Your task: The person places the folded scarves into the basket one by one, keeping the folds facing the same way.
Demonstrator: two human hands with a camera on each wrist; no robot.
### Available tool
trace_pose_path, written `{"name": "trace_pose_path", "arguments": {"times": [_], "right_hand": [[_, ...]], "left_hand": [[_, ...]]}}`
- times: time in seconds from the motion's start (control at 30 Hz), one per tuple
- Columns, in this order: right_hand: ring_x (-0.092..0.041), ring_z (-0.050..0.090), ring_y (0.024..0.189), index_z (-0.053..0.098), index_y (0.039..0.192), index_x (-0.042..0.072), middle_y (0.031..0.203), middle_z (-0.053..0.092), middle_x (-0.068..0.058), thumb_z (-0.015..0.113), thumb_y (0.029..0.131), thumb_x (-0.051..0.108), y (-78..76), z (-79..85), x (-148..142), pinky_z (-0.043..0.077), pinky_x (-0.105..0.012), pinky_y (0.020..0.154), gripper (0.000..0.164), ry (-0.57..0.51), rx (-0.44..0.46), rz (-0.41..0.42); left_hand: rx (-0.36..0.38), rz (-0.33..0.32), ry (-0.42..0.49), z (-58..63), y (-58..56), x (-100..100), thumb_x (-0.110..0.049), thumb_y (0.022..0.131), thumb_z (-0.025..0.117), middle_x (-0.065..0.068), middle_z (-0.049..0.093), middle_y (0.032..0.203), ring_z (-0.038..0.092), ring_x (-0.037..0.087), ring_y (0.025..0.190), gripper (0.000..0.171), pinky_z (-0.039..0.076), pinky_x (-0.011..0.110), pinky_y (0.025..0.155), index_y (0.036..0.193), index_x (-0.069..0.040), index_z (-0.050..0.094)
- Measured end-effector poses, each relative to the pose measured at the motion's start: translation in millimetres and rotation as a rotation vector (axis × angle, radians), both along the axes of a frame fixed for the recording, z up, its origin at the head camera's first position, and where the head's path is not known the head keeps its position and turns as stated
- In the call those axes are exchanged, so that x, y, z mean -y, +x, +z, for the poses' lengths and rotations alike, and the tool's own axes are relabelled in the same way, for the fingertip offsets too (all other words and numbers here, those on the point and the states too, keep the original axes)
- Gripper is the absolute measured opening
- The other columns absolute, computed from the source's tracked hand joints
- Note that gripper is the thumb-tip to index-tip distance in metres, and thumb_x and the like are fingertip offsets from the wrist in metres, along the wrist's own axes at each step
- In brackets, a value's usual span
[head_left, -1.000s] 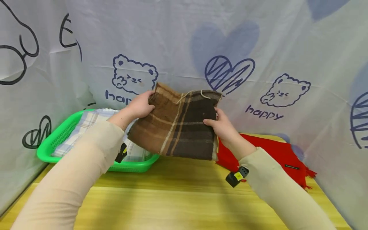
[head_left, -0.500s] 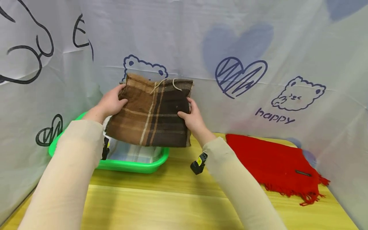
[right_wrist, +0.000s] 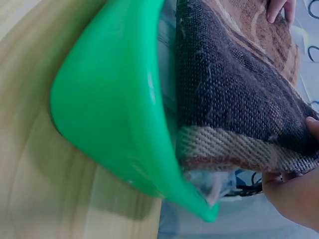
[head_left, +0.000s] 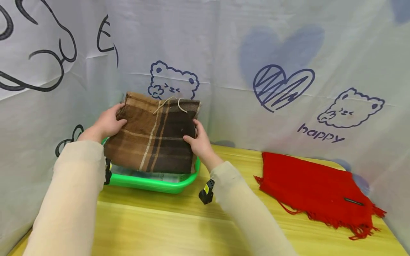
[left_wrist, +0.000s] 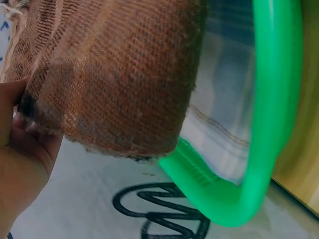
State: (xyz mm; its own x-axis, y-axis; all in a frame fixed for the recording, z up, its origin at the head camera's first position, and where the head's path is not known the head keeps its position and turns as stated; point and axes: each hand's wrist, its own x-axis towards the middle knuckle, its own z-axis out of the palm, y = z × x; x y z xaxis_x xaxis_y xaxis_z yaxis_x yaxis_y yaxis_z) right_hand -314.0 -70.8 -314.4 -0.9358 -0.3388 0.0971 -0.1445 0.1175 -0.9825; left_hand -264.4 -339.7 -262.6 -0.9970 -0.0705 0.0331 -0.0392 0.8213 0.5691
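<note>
A folded brown and dark plaid scarf point(head_left: 153, 135) hangs between my two hands over the green basket point(head_left: 166, 186) in the head view. My left hand point(head_left: 107, 122) pinches its left edge, thumb in front. On the opposite edge my right hand point(head_left: 200, 142) grips it the same way. Pale loose threads lie along the scarf's top. Below it, a light plaid cloth point(left_wrist: 219, 124) lies inside the basket, seen in the left wrist view. The scarf's lower edge is tilted toward me, above the basket's near rim; it hides most of the basket's inside.
A folded red scarf point(head_left: 314, 192) with fringe lies on the wooden table point(head_left: 153, 224) to the right. A printed white curtain point(head_left: 230, 71) stands close behind the basket and along its left side.
Both hands have carried the plaid scarf left, then lowered it over the basket. The view has turned rightward, and the red scarf now shows whole.
</note>
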Motion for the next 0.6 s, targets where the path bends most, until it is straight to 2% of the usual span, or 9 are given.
{"name": "trace_pose_path", "arguments": {"times": [0.03,0.1,0.27,0.5,0.6], "right_hand": [[-0.031,0.051,0.123,0.021,0.148,0.015,0.140,0.046,-0.016,0.054,0.092,-0.001,0.8,-1.1,0.9,0.044,-0.044,0.100,0.067,0.008,0.003,0.009],[-0.031,0.051,0.123,0.021,0.149,0.015,0.139,0.047,-0.016,0.054,0.092,-0.001,2.3,-3.1,2.8,0.043,-0.044,0.100,0.068,0.020,0.009,0.025],[-0.032,0.052,0.121,0.020,0.149,0.016,0.137,0.048,-0.018,0.054,0.092,0.000,4.9,-9.6,7.2,0.044,-0.045,0.099,0.069,0.048,0.035,0.040],[-0.033,0.047,0.127,0.022,0.148,0.013,0.142,0.043,-0.019,0.056,0.091,0.001,5.3,-21.3,12.4,0.041,-0.046,0.102,0.068,0.102,0.011,0.024],[-0.032,0.043,0.130,0.023,0.148,0.013,0.144,0.040,-0.018,0.058,0.091,0.004,4.9,-24.6,14.5,0.039,-0.046,0.104,0.067,0.190,-0.008,0.010]], "left_hand": [[0.008,0.000,-0.003,-1.2,0.5,1.9,-0.010,0.099,0.037,0.032,0.004,0.152,0.034,0.052,0.125,0.063,0.030,0.062,0.100,0.149,0.001,-0.001],[0.029,-0.001,-0.009,-3.1,1.6,5.2,-0.009,0.099,0.037,0.032,0.003,0.151,0.012,0.053,0.135,0.064,0.021,0.064,0.106,0.148,0.003,-0.001],[0.066,0.005,-0.027,-9.0,2.7,11.9,-0.009,0.098,0.038,0.035,0.005,0.150,0.013,0.054,0.133,0.064,0.022,0.064,0.105,0.148,0.005,0.001],[0.103,0.014,-0.031,-17.9,3.3,19.0,-0.010,0.098,0.038,0.036,0.007,0.149,0.016,0.055,0.132,0.064,0.025,0.064,0.103,0.148,0.004,0.001],[0.124,0.023,-0.074,-20.8,2.9,19.8,-0.008,0.098,0.038,0.038,0.011,0.147,0.020,0.055,0.130,0.063,0.027,0.064,0.102,0.147,0.006,0.002]]}}
